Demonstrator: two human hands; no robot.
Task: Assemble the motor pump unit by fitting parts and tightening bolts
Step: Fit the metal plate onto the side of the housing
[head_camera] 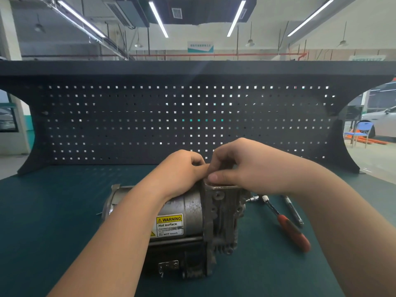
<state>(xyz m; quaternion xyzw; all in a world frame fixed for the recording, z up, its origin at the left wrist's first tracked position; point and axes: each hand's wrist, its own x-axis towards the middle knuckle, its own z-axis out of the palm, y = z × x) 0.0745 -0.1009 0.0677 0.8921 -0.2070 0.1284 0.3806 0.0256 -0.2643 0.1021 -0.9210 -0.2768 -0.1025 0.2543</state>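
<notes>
The motor pump unit (184,224) lies on its side near the middle of the green surface (53,211), motor can to the left and the cast pump housing (222,217) to the right. Both hands meet at the housing's far top edge. The left hand (182,172) rests on the can with its fingers curled towards the seam. The right hand (242,168) has its thumb pressed flat on the housing's rim and its fingers bent over something behind; what they pinch, probably a small part or bolt, is hidden.

To do this step well, the left hand should brace the can so it cannot roll, while the right seats the piece square and starts any thread by finger before a tool is used.

Count: one unit, two hands, one red-handled ratchet (287,224) just right of the housing, and one dark pen-like tool (293,211) beside the ratchet.
</notes>
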